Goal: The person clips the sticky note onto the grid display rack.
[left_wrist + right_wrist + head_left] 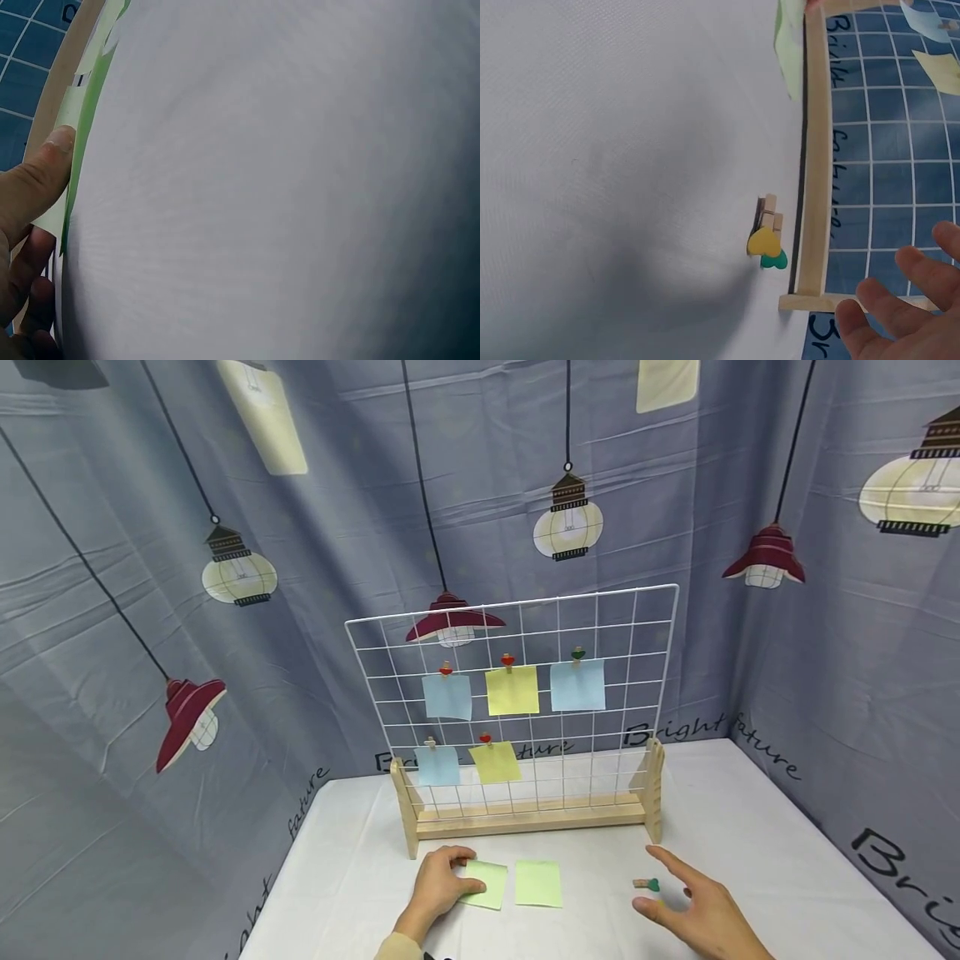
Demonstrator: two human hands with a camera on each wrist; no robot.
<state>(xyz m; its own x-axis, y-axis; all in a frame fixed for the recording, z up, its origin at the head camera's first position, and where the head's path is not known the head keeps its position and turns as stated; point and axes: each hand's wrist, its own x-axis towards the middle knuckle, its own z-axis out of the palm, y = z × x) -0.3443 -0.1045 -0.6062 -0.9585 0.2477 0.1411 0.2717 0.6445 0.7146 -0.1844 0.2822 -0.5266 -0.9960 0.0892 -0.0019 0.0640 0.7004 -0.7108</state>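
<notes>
My left hand [438, 883] pinches a pale green sticky note [488, 885] by its left side, low over the white table. The left wrist view shows the thumb [46, 166] on the note's face and the other fingers curled below it. A second green sticky note [538, 883] lies just to the right. My right hand [701, 906] is held open with thumb and fingers spread, holding nothing. Close by it lie two small wooden clothespins, one with a green heart [776, 259], one with a yellow heart [764, 242]; the yellow one is mostly hidden in the head view.
Behind the notes stands a white wire grid [551, 735] on a wooden base [532, 819]. Blue notes [577, 685] and yellow notes [512, 690] hang on it from heart clothespins. A lamp-printed curtain [337, 527] surrounds the white table [337, 860].
</notes>
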